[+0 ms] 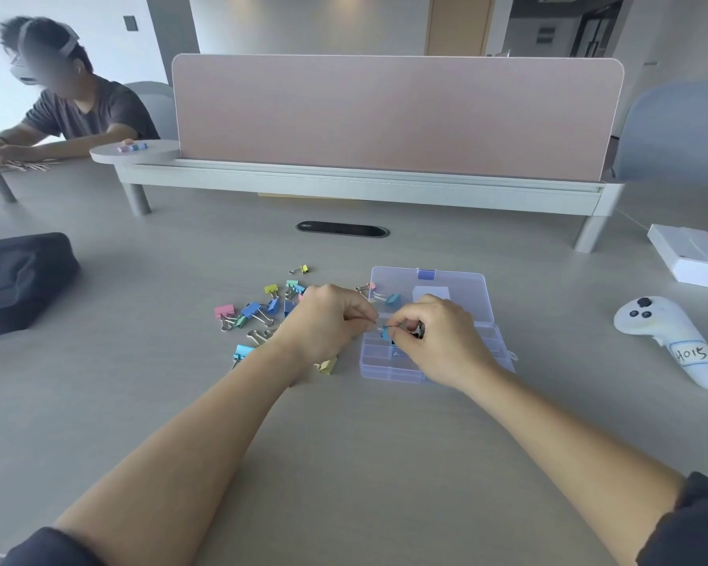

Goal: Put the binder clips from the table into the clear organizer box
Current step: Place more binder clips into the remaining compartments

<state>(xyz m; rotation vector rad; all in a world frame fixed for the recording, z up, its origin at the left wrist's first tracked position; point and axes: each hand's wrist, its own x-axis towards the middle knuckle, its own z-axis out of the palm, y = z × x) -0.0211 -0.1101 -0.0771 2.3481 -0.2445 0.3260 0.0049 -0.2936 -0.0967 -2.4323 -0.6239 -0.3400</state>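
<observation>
Both hands meet over the box [385, 371]. Right hand [438, 341] pinches a blue clip [386, 332] at its fingertips; left hand [328, 316] seems to pinch its wire handle. Loose clips [258, 312] lie on the worktop [344, 443], left of and under the left hand. Risk: the clip slips, bounces off a divider and lands outside. The right wrist may shove the light box.

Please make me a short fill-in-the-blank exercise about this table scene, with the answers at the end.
The loose binder clips lie to the ___ of the organizer box.
The right hand pinches a binder clip coloured ___.
The box's lid is not shut but ___.
The white controller lies to the box's ___.
Answers: left; blue; open; right.
</observation>
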